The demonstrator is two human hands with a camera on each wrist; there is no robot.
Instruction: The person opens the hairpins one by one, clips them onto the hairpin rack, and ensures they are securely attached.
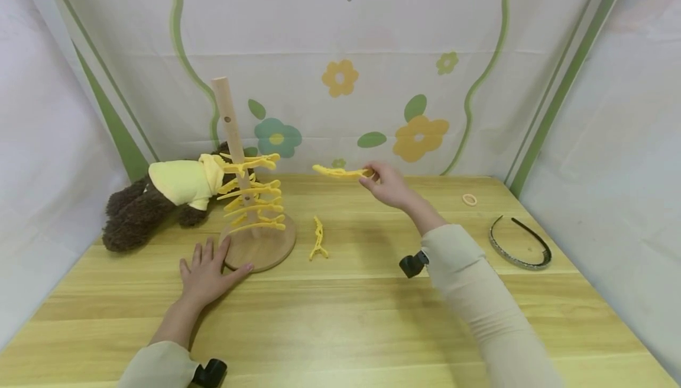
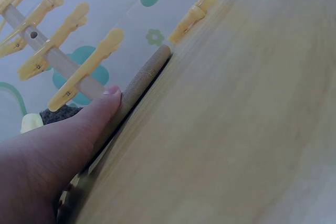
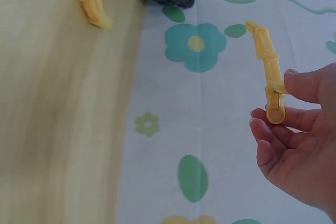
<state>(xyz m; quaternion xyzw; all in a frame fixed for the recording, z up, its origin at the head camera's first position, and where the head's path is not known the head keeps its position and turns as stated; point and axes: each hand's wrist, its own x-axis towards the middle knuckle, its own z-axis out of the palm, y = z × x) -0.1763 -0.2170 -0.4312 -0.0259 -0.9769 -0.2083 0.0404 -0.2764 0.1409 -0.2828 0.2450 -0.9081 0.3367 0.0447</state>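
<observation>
A yellow hair clip point(image 1: 340, 171) is pinched at one end by my right hand point(image 1: 391, 186), held in the air above the table. The right wrist view shows the thumb and fingers on that clip point(image 3: 269, 61). My left hand point(image 1: 204, 275) lies with spread fingers at the near left edge of a round wooden base point(image 1: 260, 252), touching its rim. From this base rises a wooden post point(image 1: 229, 116), with several yellow clips point(image 1: 260, 206) clamped on it one above another. Between the stand and my right arm, another yellow clip point(image 1: 318, 237) lies on the table.
Behind the stand, a dark brown plush toy in a yellow hoodie point(image 1: 178, 182) lies on its side. To the right are a black headband with a glittery band point(image 1: 513, 261) and a small pale ring point(image 1: 469, 199). A flower-printed cloth point(image 1: 298, 80) hangs behind the wooden table point(image 1: 330, 329).
</observation>
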